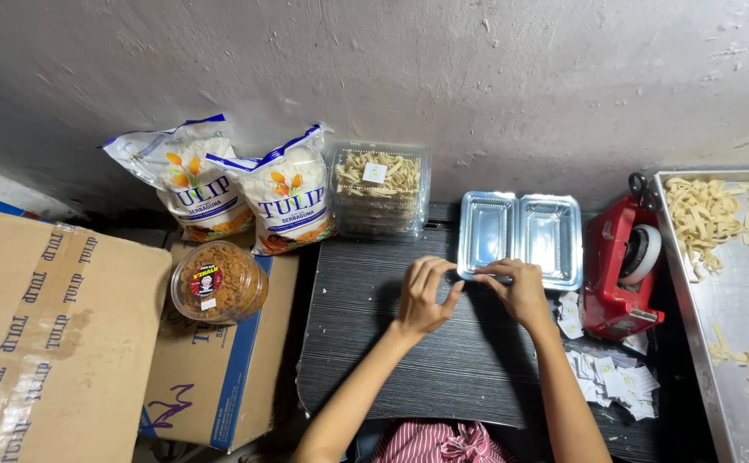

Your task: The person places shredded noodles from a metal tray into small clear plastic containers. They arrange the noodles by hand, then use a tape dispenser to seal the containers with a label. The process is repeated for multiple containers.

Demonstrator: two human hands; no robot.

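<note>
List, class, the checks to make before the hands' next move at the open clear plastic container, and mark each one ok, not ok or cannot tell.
1. Clear hinged container lies open on the dark table: ok.
2. Both halves empty: ok.
3. Right hand pinching its near rim: ok.
4. Left hand holding something: cannot tell.
5. Paper slips lie beside the right arm: ok.
6. Red tape dispenser loaded with a roll: ok.

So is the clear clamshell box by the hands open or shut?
Open and empty: the clamshell box lies spread flat, both halves side by side, nothing inside.
</note>
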